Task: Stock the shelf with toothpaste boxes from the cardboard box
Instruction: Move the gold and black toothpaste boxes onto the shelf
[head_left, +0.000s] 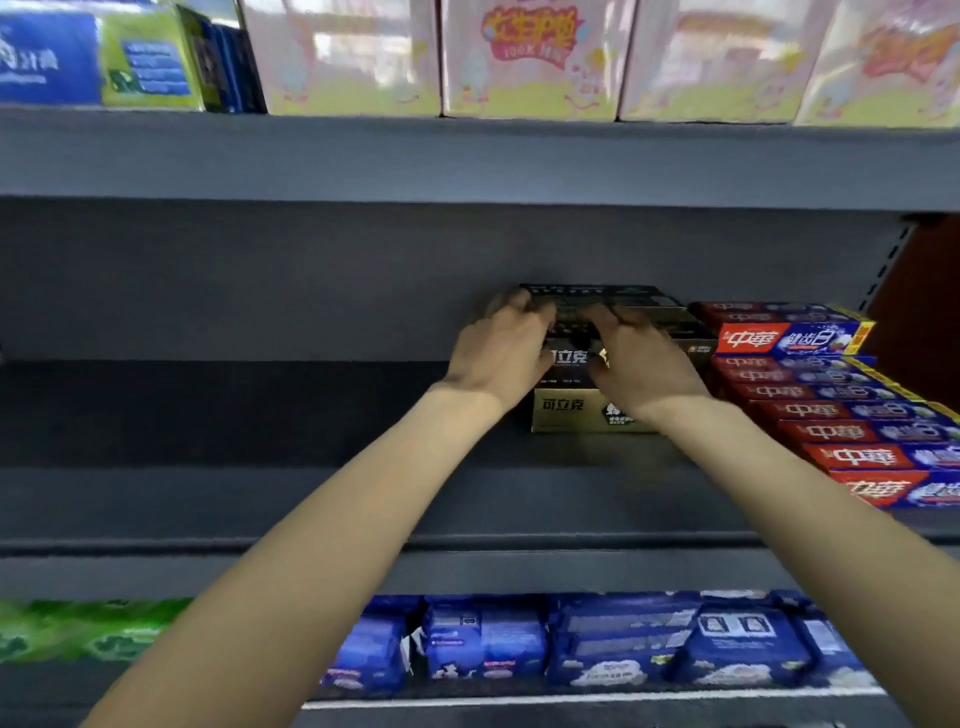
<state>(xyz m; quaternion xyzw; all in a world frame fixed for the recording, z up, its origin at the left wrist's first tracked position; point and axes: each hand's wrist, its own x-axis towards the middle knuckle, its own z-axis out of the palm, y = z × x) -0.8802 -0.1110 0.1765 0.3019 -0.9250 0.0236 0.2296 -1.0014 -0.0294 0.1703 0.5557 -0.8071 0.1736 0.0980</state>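
A small stack of black and gold toothpaste boxes (571, 410) stands on the grey middle shelf (260, 493). My left hand (501, 353) lies over the left end of the top black box (597, 299), fingers curled on it. My right hand (644, 358) rests on the same box's right part. Both hands cover much of the stack's upper fronts. Directly to the right, touching the stack, lie red and blue toothpaste boxes (841, 415) in a stepped pile. The cardboard box is out of view.
The shelf above carries pink and yellow cartons (530, 57) and blue and green packs (104, 57) at left. The shelf below holds blue soft packs (597, 644) and green packs (78, 629). A brown upright (919, 291) closes the right end.
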